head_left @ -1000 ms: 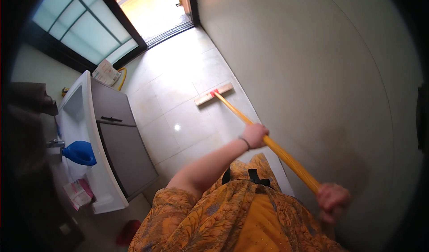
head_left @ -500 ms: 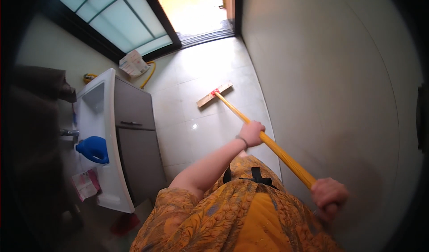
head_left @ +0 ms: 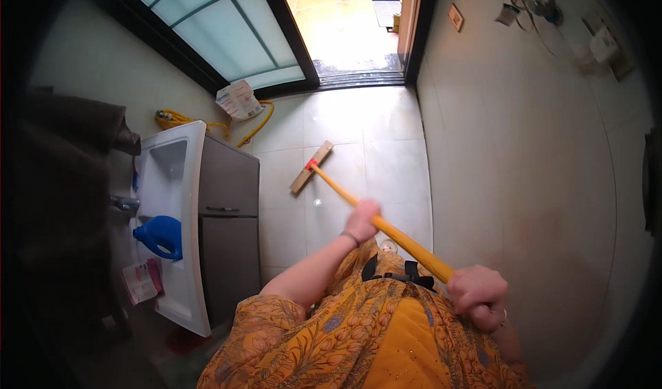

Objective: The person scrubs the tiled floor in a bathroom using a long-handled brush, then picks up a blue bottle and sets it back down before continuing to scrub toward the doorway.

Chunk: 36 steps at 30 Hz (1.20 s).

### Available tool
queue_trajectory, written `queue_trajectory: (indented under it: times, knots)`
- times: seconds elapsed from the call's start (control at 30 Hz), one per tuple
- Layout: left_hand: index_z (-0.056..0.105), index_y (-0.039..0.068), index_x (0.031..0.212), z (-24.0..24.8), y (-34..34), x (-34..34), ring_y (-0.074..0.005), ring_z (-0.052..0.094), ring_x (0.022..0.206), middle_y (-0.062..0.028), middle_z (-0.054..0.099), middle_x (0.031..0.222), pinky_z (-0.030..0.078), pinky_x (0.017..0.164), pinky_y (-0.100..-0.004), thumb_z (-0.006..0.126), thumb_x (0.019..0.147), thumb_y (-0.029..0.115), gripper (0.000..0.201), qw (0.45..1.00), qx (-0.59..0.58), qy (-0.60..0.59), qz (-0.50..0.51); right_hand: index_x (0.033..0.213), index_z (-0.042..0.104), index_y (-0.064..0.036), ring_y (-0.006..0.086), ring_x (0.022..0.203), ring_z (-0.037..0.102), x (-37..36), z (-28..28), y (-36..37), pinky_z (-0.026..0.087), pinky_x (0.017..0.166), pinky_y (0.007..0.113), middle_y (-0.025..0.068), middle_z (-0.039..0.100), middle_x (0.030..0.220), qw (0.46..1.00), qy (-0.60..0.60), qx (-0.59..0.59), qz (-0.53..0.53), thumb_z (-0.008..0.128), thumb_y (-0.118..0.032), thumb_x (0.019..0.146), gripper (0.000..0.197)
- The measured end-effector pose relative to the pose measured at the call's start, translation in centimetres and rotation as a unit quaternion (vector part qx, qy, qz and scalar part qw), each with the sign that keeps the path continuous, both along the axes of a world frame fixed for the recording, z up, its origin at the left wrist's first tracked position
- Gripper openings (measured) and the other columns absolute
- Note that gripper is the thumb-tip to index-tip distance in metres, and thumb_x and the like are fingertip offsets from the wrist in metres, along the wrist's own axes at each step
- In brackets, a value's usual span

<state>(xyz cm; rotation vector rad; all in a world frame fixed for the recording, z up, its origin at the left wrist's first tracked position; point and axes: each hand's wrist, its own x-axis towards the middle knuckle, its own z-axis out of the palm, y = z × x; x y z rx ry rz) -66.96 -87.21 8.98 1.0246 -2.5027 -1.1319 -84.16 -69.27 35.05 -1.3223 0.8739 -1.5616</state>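
Observation:
A long push broom with a yellow wood-look handle (head_left: 414,247) slants across the view from my waist to the floor. Its flat wooden head (head_left: 321,156), joined by a red socket, rests on the tiles in front of me; any bristles are hidden beneath it. Partway down the handle, my left hand (head_left: 363,221) is wrapped round it, slightly blurred. My right hand (head_left: 477,296) grips the top end in a closed fist near my right side.
At left stands a grey cabinet (head_left: 229,182) with a white sink (head_left: 201,251), holding a blue jug (head_left: 160,237) and a pink-white packet (head_left: 141,281). A yellow hose (head_left: 255,130) and a paper bag (head_left: 238,101) lie by the doorway. A bare wall (head_left: 510,154) bounds the right.
The broom head has swung left and turned to a steeper angle. Both hands have shifted left with the handle, still gripping it. The whole view has shifted, showing more of the right wall.

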Motion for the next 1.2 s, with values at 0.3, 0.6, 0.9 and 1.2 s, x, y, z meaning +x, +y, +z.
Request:
queue_trajectory:
  times: [0.3,0.6,0.9,1.2]
  knots:
    - [0.051,0.008,0.068,-7.0,-16.0,5.6,-0.0336,0.052,0.075,-0.0116,0.053,0.073,0.044,0.068,-0.0404,0.069,0.069,0.01,0.019,0.974,-0.145,0.1,0.141,0.074,0.061,-0.0009,0.0248,0.062,0.055,1.2,-3.3,-16.7,0.045,0.058,0.031,0.0098,0.057,0.068,0.995,0.073,0.025,0.058,0.044,0.01,0.067,0.022]
    - [0.051,0.009,0.066,-7.3,-37.6,1.0,-0.0332,0.052,0.077,-0.0109,0.054,0.074,0.045,0.07,-0.0394,0.066,0.068,0.008,0.015,0.982,-0.138,0.079,0.101,0.08,0.058,0.0032,0.0166,0.059,0.047,-1.8,-4.5,-35.9,0.043,0.059,0.027,0.0079,0.052,0.065,0.997,0.062,0.032,0.021,0.039,0.012,0.068,0.024]
    - [0.059,0.009,0.064,-3.2,-39.6,-9.9,-0.0328,0.055,0.077,-0.0117,0.06,0.073,0.048,0.071,-0.0401,0.067,0.066,0.015,0.01,0.995,-0.055,0.014,-0.086,0.073,0.055,-0.0001,0.0128,0.045,0.039,-5.4,-2.1,-34.9,0.046,0.06,0.033,0.0007,0.043,0.05,0.971,0.013,0.029,-0.236,0.035,0.003,0.077,0.02]
    - [0.061,0.007,0.068,-1.3,-34.0,-22.2,-0.0336,0.055,0.082,-0.0124,0.061,0.076,0.048,0.076,-0.0399,0.063,0.069,0.017,0.01,0.956,-0.02,0.07,-0.283,0.079,0.053,-0.0026,0.0101,0.044,0.039,-6.8,0.4,-27.7,0.043,0.059,0.032,-0.0016,0.04,0.049,0.909,0.053,0.025,-0.413,0.035,-0.001,0.083,0.019]
